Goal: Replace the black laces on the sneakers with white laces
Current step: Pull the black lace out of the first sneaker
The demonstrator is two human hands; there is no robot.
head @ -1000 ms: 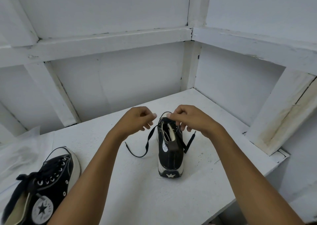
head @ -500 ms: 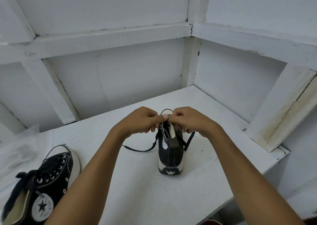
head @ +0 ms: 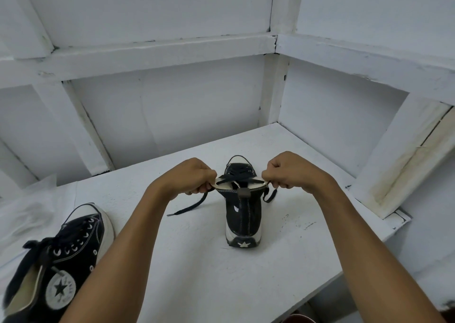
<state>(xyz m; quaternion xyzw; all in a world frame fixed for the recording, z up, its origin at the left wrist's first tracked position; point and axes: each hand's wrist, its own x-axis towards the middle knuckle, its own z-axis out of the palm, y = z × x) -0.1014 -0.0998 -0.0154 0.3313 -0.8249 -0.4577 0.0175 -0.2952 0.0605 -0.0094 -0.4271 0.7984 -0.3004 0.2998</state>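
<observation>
From the head camera, a black canvas high-top sneaker [head: 242, 214] stands upright on its sole on the white painted table [head: 197, 273]. Its long axis runs straight away from the viewer. The heel is nearest, and the rounded white rubber toe cap points toward the back wall. The cloth is matte with pale contrast stitching up the heel seam. The thick sole is off-white rubber, and a white star sits on the dark heel patch.

The left hand [head: 190, 177] is at this sneaker's left collar edge and the right hand [head: 293, 172] at its right collar edge. The fingers of both are clenched, pinching the rim and spreading the opening wide into a flat oval. A flat woven black lace [head: 189, 205] crosses the eyelets between the hands. One loose end trails down onto the table left of the sneaker, and the other hangs just below the right hand. Whether the fingers also pinch the lace cannot be told.

Well to the left of that sneaker and nearer the viewer lies a second sneaker [head: 71, 248] of the same make. It is tipped on its side and laced in black, with a round white star badge at the ankle and its toe pointing away and to the right. Beyond it lies a crinkled, translucent plastic sheet [head: 32, 204].
</observation>
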